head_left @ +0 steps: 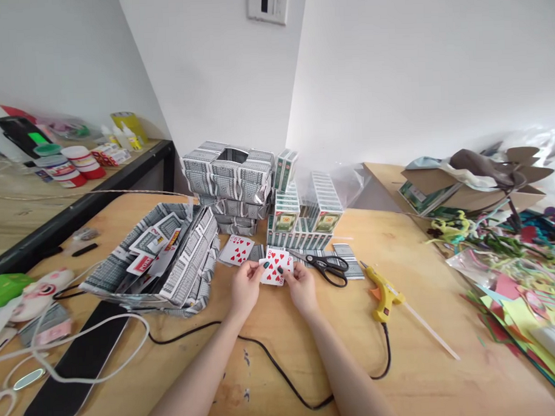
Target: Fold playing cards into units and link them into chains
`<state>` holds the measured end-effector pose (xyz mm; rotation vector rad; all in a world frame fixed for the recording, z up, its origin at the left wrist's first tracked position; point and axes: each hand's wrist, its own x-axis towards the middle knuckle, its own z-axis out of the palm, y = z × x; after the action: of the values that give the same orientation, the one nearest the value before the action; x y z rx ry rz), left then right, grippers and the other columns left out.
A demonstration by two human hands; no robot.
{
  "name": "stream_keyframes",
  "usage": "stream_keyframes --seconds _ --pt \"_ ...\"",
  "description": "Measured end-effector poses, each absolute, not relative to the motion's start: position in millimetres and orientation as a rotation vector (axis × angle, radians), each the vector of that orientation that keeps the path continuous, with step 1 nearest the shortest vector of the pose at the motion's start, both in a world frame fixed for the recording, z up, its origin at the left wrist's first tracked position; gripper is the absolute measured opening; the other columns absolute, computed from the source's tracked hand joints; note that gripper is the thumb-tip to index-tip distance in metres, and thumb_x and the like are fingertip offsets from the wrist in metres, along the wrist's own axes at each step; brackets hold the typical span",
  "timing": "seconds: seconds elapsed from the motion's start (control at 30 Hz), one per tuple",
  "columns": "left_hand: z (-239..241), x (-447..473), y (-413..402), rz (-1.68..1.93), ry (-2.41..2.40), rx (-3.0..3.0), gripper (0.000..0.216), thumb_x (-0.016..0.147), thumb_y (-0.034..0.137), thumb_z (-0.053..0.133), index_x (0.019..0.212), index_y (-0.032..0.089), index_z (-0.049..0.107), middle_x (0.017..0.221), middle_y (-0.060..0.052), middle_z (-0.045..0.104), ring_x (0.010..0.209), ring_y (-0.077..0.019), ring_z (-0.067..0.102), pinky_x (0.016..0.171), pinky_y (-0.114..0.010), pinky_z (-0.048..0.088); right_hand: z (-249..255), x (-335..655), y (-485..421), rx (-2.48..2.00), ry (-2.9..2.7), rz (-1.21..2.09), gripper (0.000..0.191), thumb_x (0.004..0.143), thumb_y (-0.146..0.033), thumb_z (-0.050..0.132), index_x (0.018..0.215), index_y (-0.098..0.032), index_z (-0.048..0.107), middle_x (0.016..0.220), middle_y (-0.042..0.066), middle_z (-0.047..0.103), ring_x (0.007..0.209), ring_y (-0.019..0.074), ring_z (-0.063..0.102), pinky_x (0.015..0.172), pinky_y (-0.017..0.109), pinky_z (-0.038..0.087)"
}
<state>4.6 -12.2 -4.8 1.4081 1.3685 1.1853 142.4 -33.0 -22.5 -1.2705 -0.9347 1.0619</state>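
Both my hands hold one red hearts playing card (pixel 276 267) just above the wooden table (pixel 414 361). My left hand (pixel 244 288) pinches the card's left edge, thumb on its face. On the card's right edge, my right hand (pixel 301 286) is closed the same way. A second face-up hearts card (pixel 237 249) lies flat just beyond my left hand. Black scissors (pixel 329 268) rest to the right of the held card, and past them lies a yellow glue gun (pixel 383 294) with its black cord (pixel 283 371) running under my forearms.
A tray built of card backs (pixel 170 260) sits at left, a stacked card-back box (pixel 231 179) and card packs (pixel 305 216) behind. Coloured paper scraps and pipe cleaners (pixel 521 272) crowd the right edge. A black strip (pixel 78 360), white cable and a side shelf with jars (pixel 71 166) fill the left.
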Motion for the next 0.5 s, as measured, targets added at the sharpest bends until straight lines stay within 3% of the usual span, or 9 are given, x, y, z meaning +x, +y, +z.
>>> stream_keyframes --seconds 0.17,0.5 --pt "-3.4 3.8 -9.9 1.180 1.327 1.346 0.015 0.070 0.031 0.057 0.073 0.016 0.055 0.070 -0.003 0.063 0.066 -0.0160 0.060 0.059 -0.024 0.044 -16.8 141.0 -33.4 -1.180 -0.906 1.157 0.021 0.067 -0.036 0.064 0.077 -0.018 0.058 0.071 0.003 0.069 0.060 0.0191 0.062 0.055 0.030 0.049" --pt "-0.2 3.2 -9.7 1.208 1.284 1.258 0.014 0.067 0.027 0.058 0.075 0.015 0.057 0.070 -0.003 0.063 0.065 -0.0157 0.060 0.058 -0.025 0.047 -9.9 139.4 -35.7 -1.242 -0.913 1.181 0.029 0.071 -0.047 0.059 0.070 -0.018 0.058 0.059 0.002 0.066 0.047 0.0172 0.060 0.042 0.027 0.047"
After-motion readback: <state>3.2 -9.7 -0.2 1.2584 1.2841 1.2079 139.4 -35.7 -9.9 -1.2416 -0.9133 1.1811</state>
